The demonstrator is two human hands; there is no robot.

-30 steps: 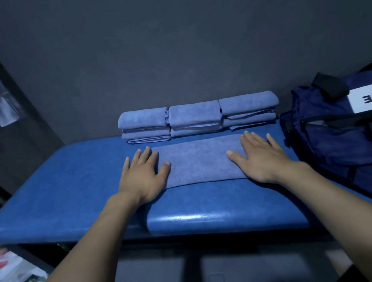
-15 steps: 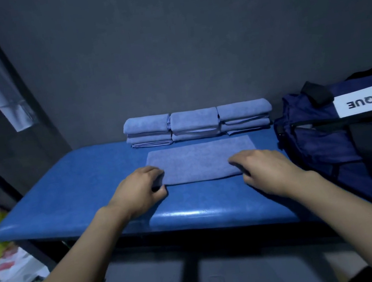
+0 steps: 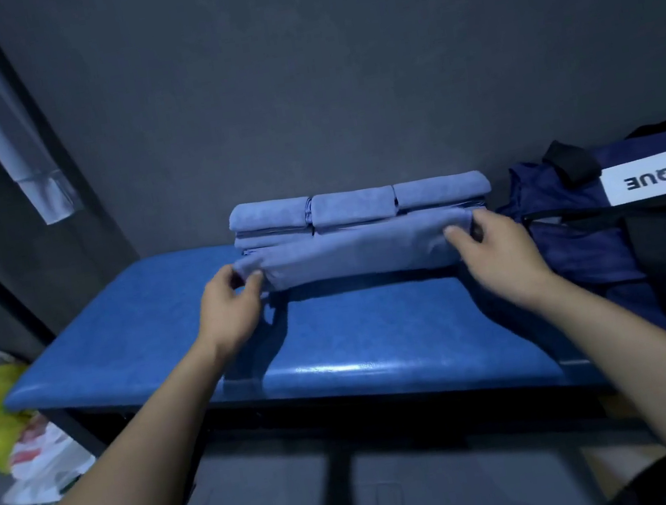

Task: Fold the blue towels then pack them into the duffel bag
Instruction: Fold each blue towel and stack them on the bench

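Folded towel [image 3: 355,251] held above the desk [image 3: 151,322], centre frame. Left hand [image 3: 229,306] fingers [image 3: 255,277] pinched its left end; right hand [image 3: 496,256] fingers pinched its right end. Stacked towels [image 3: 354,205] just behind; duffel bag [image 3: 604,229] at right.

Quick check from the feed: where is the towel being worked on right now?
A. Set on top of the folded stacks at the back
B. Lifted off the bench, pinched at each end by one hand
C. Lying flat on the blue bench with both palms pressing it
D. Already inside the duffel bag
B: the left hand and right hand each pinch an end of the towel, which hangs above the bench, in front of the folded stacks.
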